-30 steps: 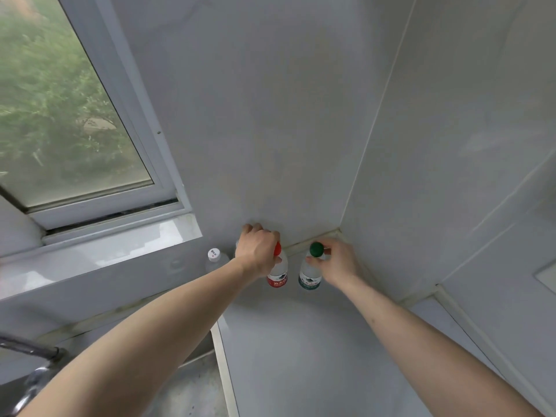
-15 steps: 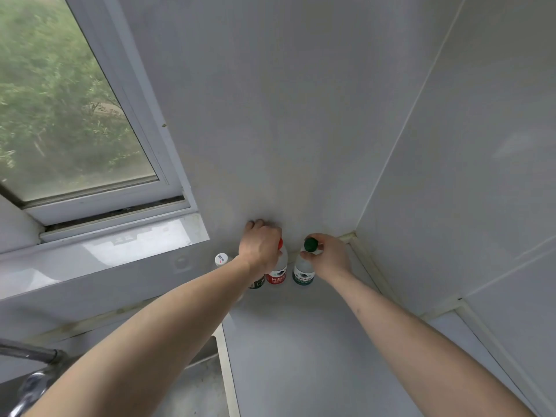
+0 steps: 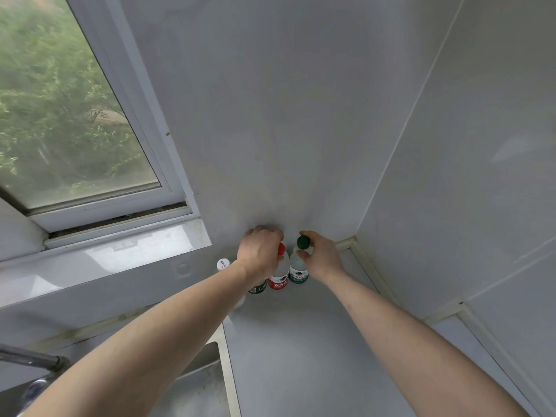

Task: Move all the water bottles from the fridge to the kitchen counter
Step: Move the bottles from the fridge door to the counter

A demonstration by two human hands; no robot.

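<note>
Grey walls meet in a corner above a pale counter (image 3: 301, 356), with a window (image 3: 66, 115) off to the left, a tap (image 3: 30, 361) low at the edge and a sink (image 3: 198, 395) beside the counter. Farthest left in the row along the back wall stands a white-capped bottle (image 3: 223, 264), upright and untouched, just beside the left forearm. Next comes a dark-labelled bottle (image 3: 257, 288), only its base peeking out from under the wrist. Over it the left hand (image 3: 259, 253) is curled down around the top of the red-capped bottle (image 3: 278, 276), fingers wrapped at the neck, red cap showing at the thumb side. Right beside it, almost touching, the green-capped bottle (image 3: 298, 270) sits on the counter with the right hand (image 3: 322, 257) pinching it just under the cap, thumb and fingers closed on the neck. So four bottles are on the counter, and these two look as if they are being set down, both hands not yet let go. No fridge is in view, so whether more bottles remain there cannot be told; releasing this pair is the step left here.
</note>
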